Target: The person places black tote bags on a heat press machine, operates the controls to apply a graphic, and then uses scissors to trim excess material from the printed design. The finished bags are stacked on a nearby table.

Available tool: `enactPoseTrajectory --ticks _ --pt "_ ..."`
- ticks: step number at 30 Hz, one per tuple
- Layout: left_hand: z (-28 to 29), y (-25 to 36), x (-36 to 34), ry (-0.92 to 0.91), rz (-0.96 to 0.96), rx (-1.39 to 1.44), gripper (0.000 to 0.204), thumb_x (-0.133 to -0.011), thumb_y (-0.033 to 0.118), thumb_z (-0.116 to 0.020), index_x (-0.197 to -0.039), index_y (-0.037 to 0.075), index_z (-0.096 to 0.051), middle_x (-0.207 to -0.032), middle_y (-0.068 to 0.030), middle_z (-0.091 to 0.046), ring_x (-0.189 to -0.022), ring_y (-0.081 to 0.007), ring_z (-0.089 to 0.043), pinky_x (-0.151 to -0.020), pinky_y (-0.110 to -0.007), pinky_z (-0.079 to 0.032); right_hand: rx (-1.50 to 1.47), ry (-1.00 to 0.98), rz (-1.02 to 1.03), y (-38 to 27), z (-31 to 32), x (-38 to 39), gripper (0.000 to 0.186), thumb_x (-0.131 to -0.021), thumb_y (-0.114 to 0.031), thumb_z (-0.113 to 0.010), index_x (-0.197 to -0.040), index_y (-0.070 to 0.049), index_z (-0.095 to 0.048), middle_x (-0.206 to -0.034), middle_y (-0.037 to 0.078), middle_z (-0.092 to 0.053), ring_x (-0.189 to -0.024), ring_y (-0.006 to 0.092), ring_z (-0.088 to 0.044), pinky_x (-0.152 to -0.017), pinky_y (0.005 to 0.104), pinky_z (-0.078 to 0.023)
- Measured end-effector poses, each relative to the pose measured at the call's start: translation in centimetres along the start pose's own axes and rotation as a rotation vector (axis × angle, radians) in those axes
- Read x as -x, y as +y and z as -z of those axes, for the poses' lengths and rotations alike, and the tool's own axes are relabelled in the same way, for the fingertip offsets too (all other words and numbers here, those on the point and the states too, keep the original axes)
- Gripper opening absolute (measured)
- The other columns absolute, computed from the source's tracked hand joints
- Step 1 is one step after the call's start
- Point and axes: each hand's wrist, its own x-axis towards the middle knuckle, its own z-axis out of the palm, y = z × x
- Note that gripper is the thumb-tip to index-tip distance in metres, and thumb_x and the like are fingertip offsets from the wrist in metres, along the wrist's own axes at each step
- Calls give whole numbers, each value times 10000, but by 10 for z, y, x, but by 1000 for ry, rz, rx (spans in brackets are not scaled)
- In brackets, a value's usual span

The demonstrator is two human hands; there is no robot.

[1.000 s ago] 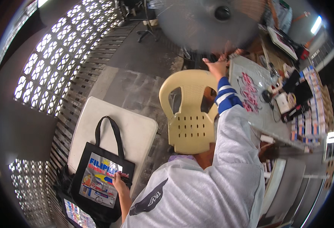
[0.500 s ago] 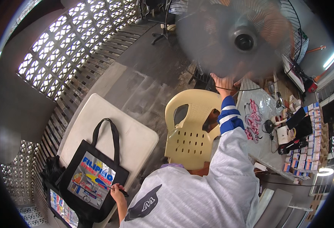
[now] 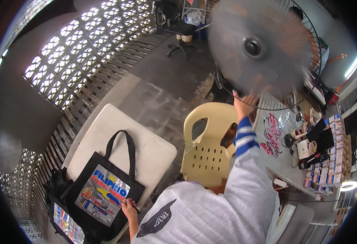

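Observation:
My left hand is closed around a slim dark pointed tool, its exact kind unclear. It rests at the right edge of a black tote bag with a colourful printed picture panel. The bag lies on a white table, its handle loop stretched toward the far side. My right arm reaches far forward, and my right hand is at the lower edge of a large fan with spinning, blurred blades. The fan's wire rim crosses near my hand; the fingertips are partly hidden, so their grip is unclear.
A second printed bag lies at the lower left. Ahead stands a cream plastic chair. On the right, a table carries pink cords and stacked small boxes. An office chair stands beyond, near a lattice wall.
The view has shifted slightly, and the fan sits at a somewhat different angle. My right hand stays at its lower edge; my left hand still holds the tool by the bag.

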Motion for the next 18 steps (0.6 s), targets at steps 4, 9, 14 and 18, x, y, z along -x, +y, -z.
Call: enactPoseTrajectory --ticks 4,9,14,18 --pt "1 -20 -10 69 -78 95 210 -1066 187 -504 -970 54 -634 -746 -10 -612 -629 -89 -573 -581 -241 -478 -660 -573 199 -35 96 86 343 -815 -220 -779 -1088 -31 -694 -1099 187 -704 -1037 352 -672 -951 509 -494" --pt "12 -26 -9 13 -33 108 203 -1064 167 -503 -970 48 -638 -727 -14 -617 -635 -96 -572 -572 -244 -451 -1235 64 592 -159 307 -43 72 -880 -124 -715 -911 -60 -730 -864 113 -727 -757 279 -712 -745 346 -564" --pt "0 -8 -39 -63 -155 -62 203 -1060 157 -504 -984 33 -646 -759 -19 -645 -664 -99 -582 -615 -257 -459 -543 627 481 -152 389 -281 338 -916 -247 -676 -1178 -35 -660 -1192 269 -641 -1145 335 -627 -993 453 -482" --pt "-2 -17 -38 -61 -118 11 190 -1060 138 -506 -1000 27 -648 -801 -17 -643 -711 -98 -604 -650 -254 -484 189 271 214 -125 362 -340 626 -1001 -648 -395 -1198 -141 -704 -1202 162 -711 -1150 347 -663 -920 472 -518"
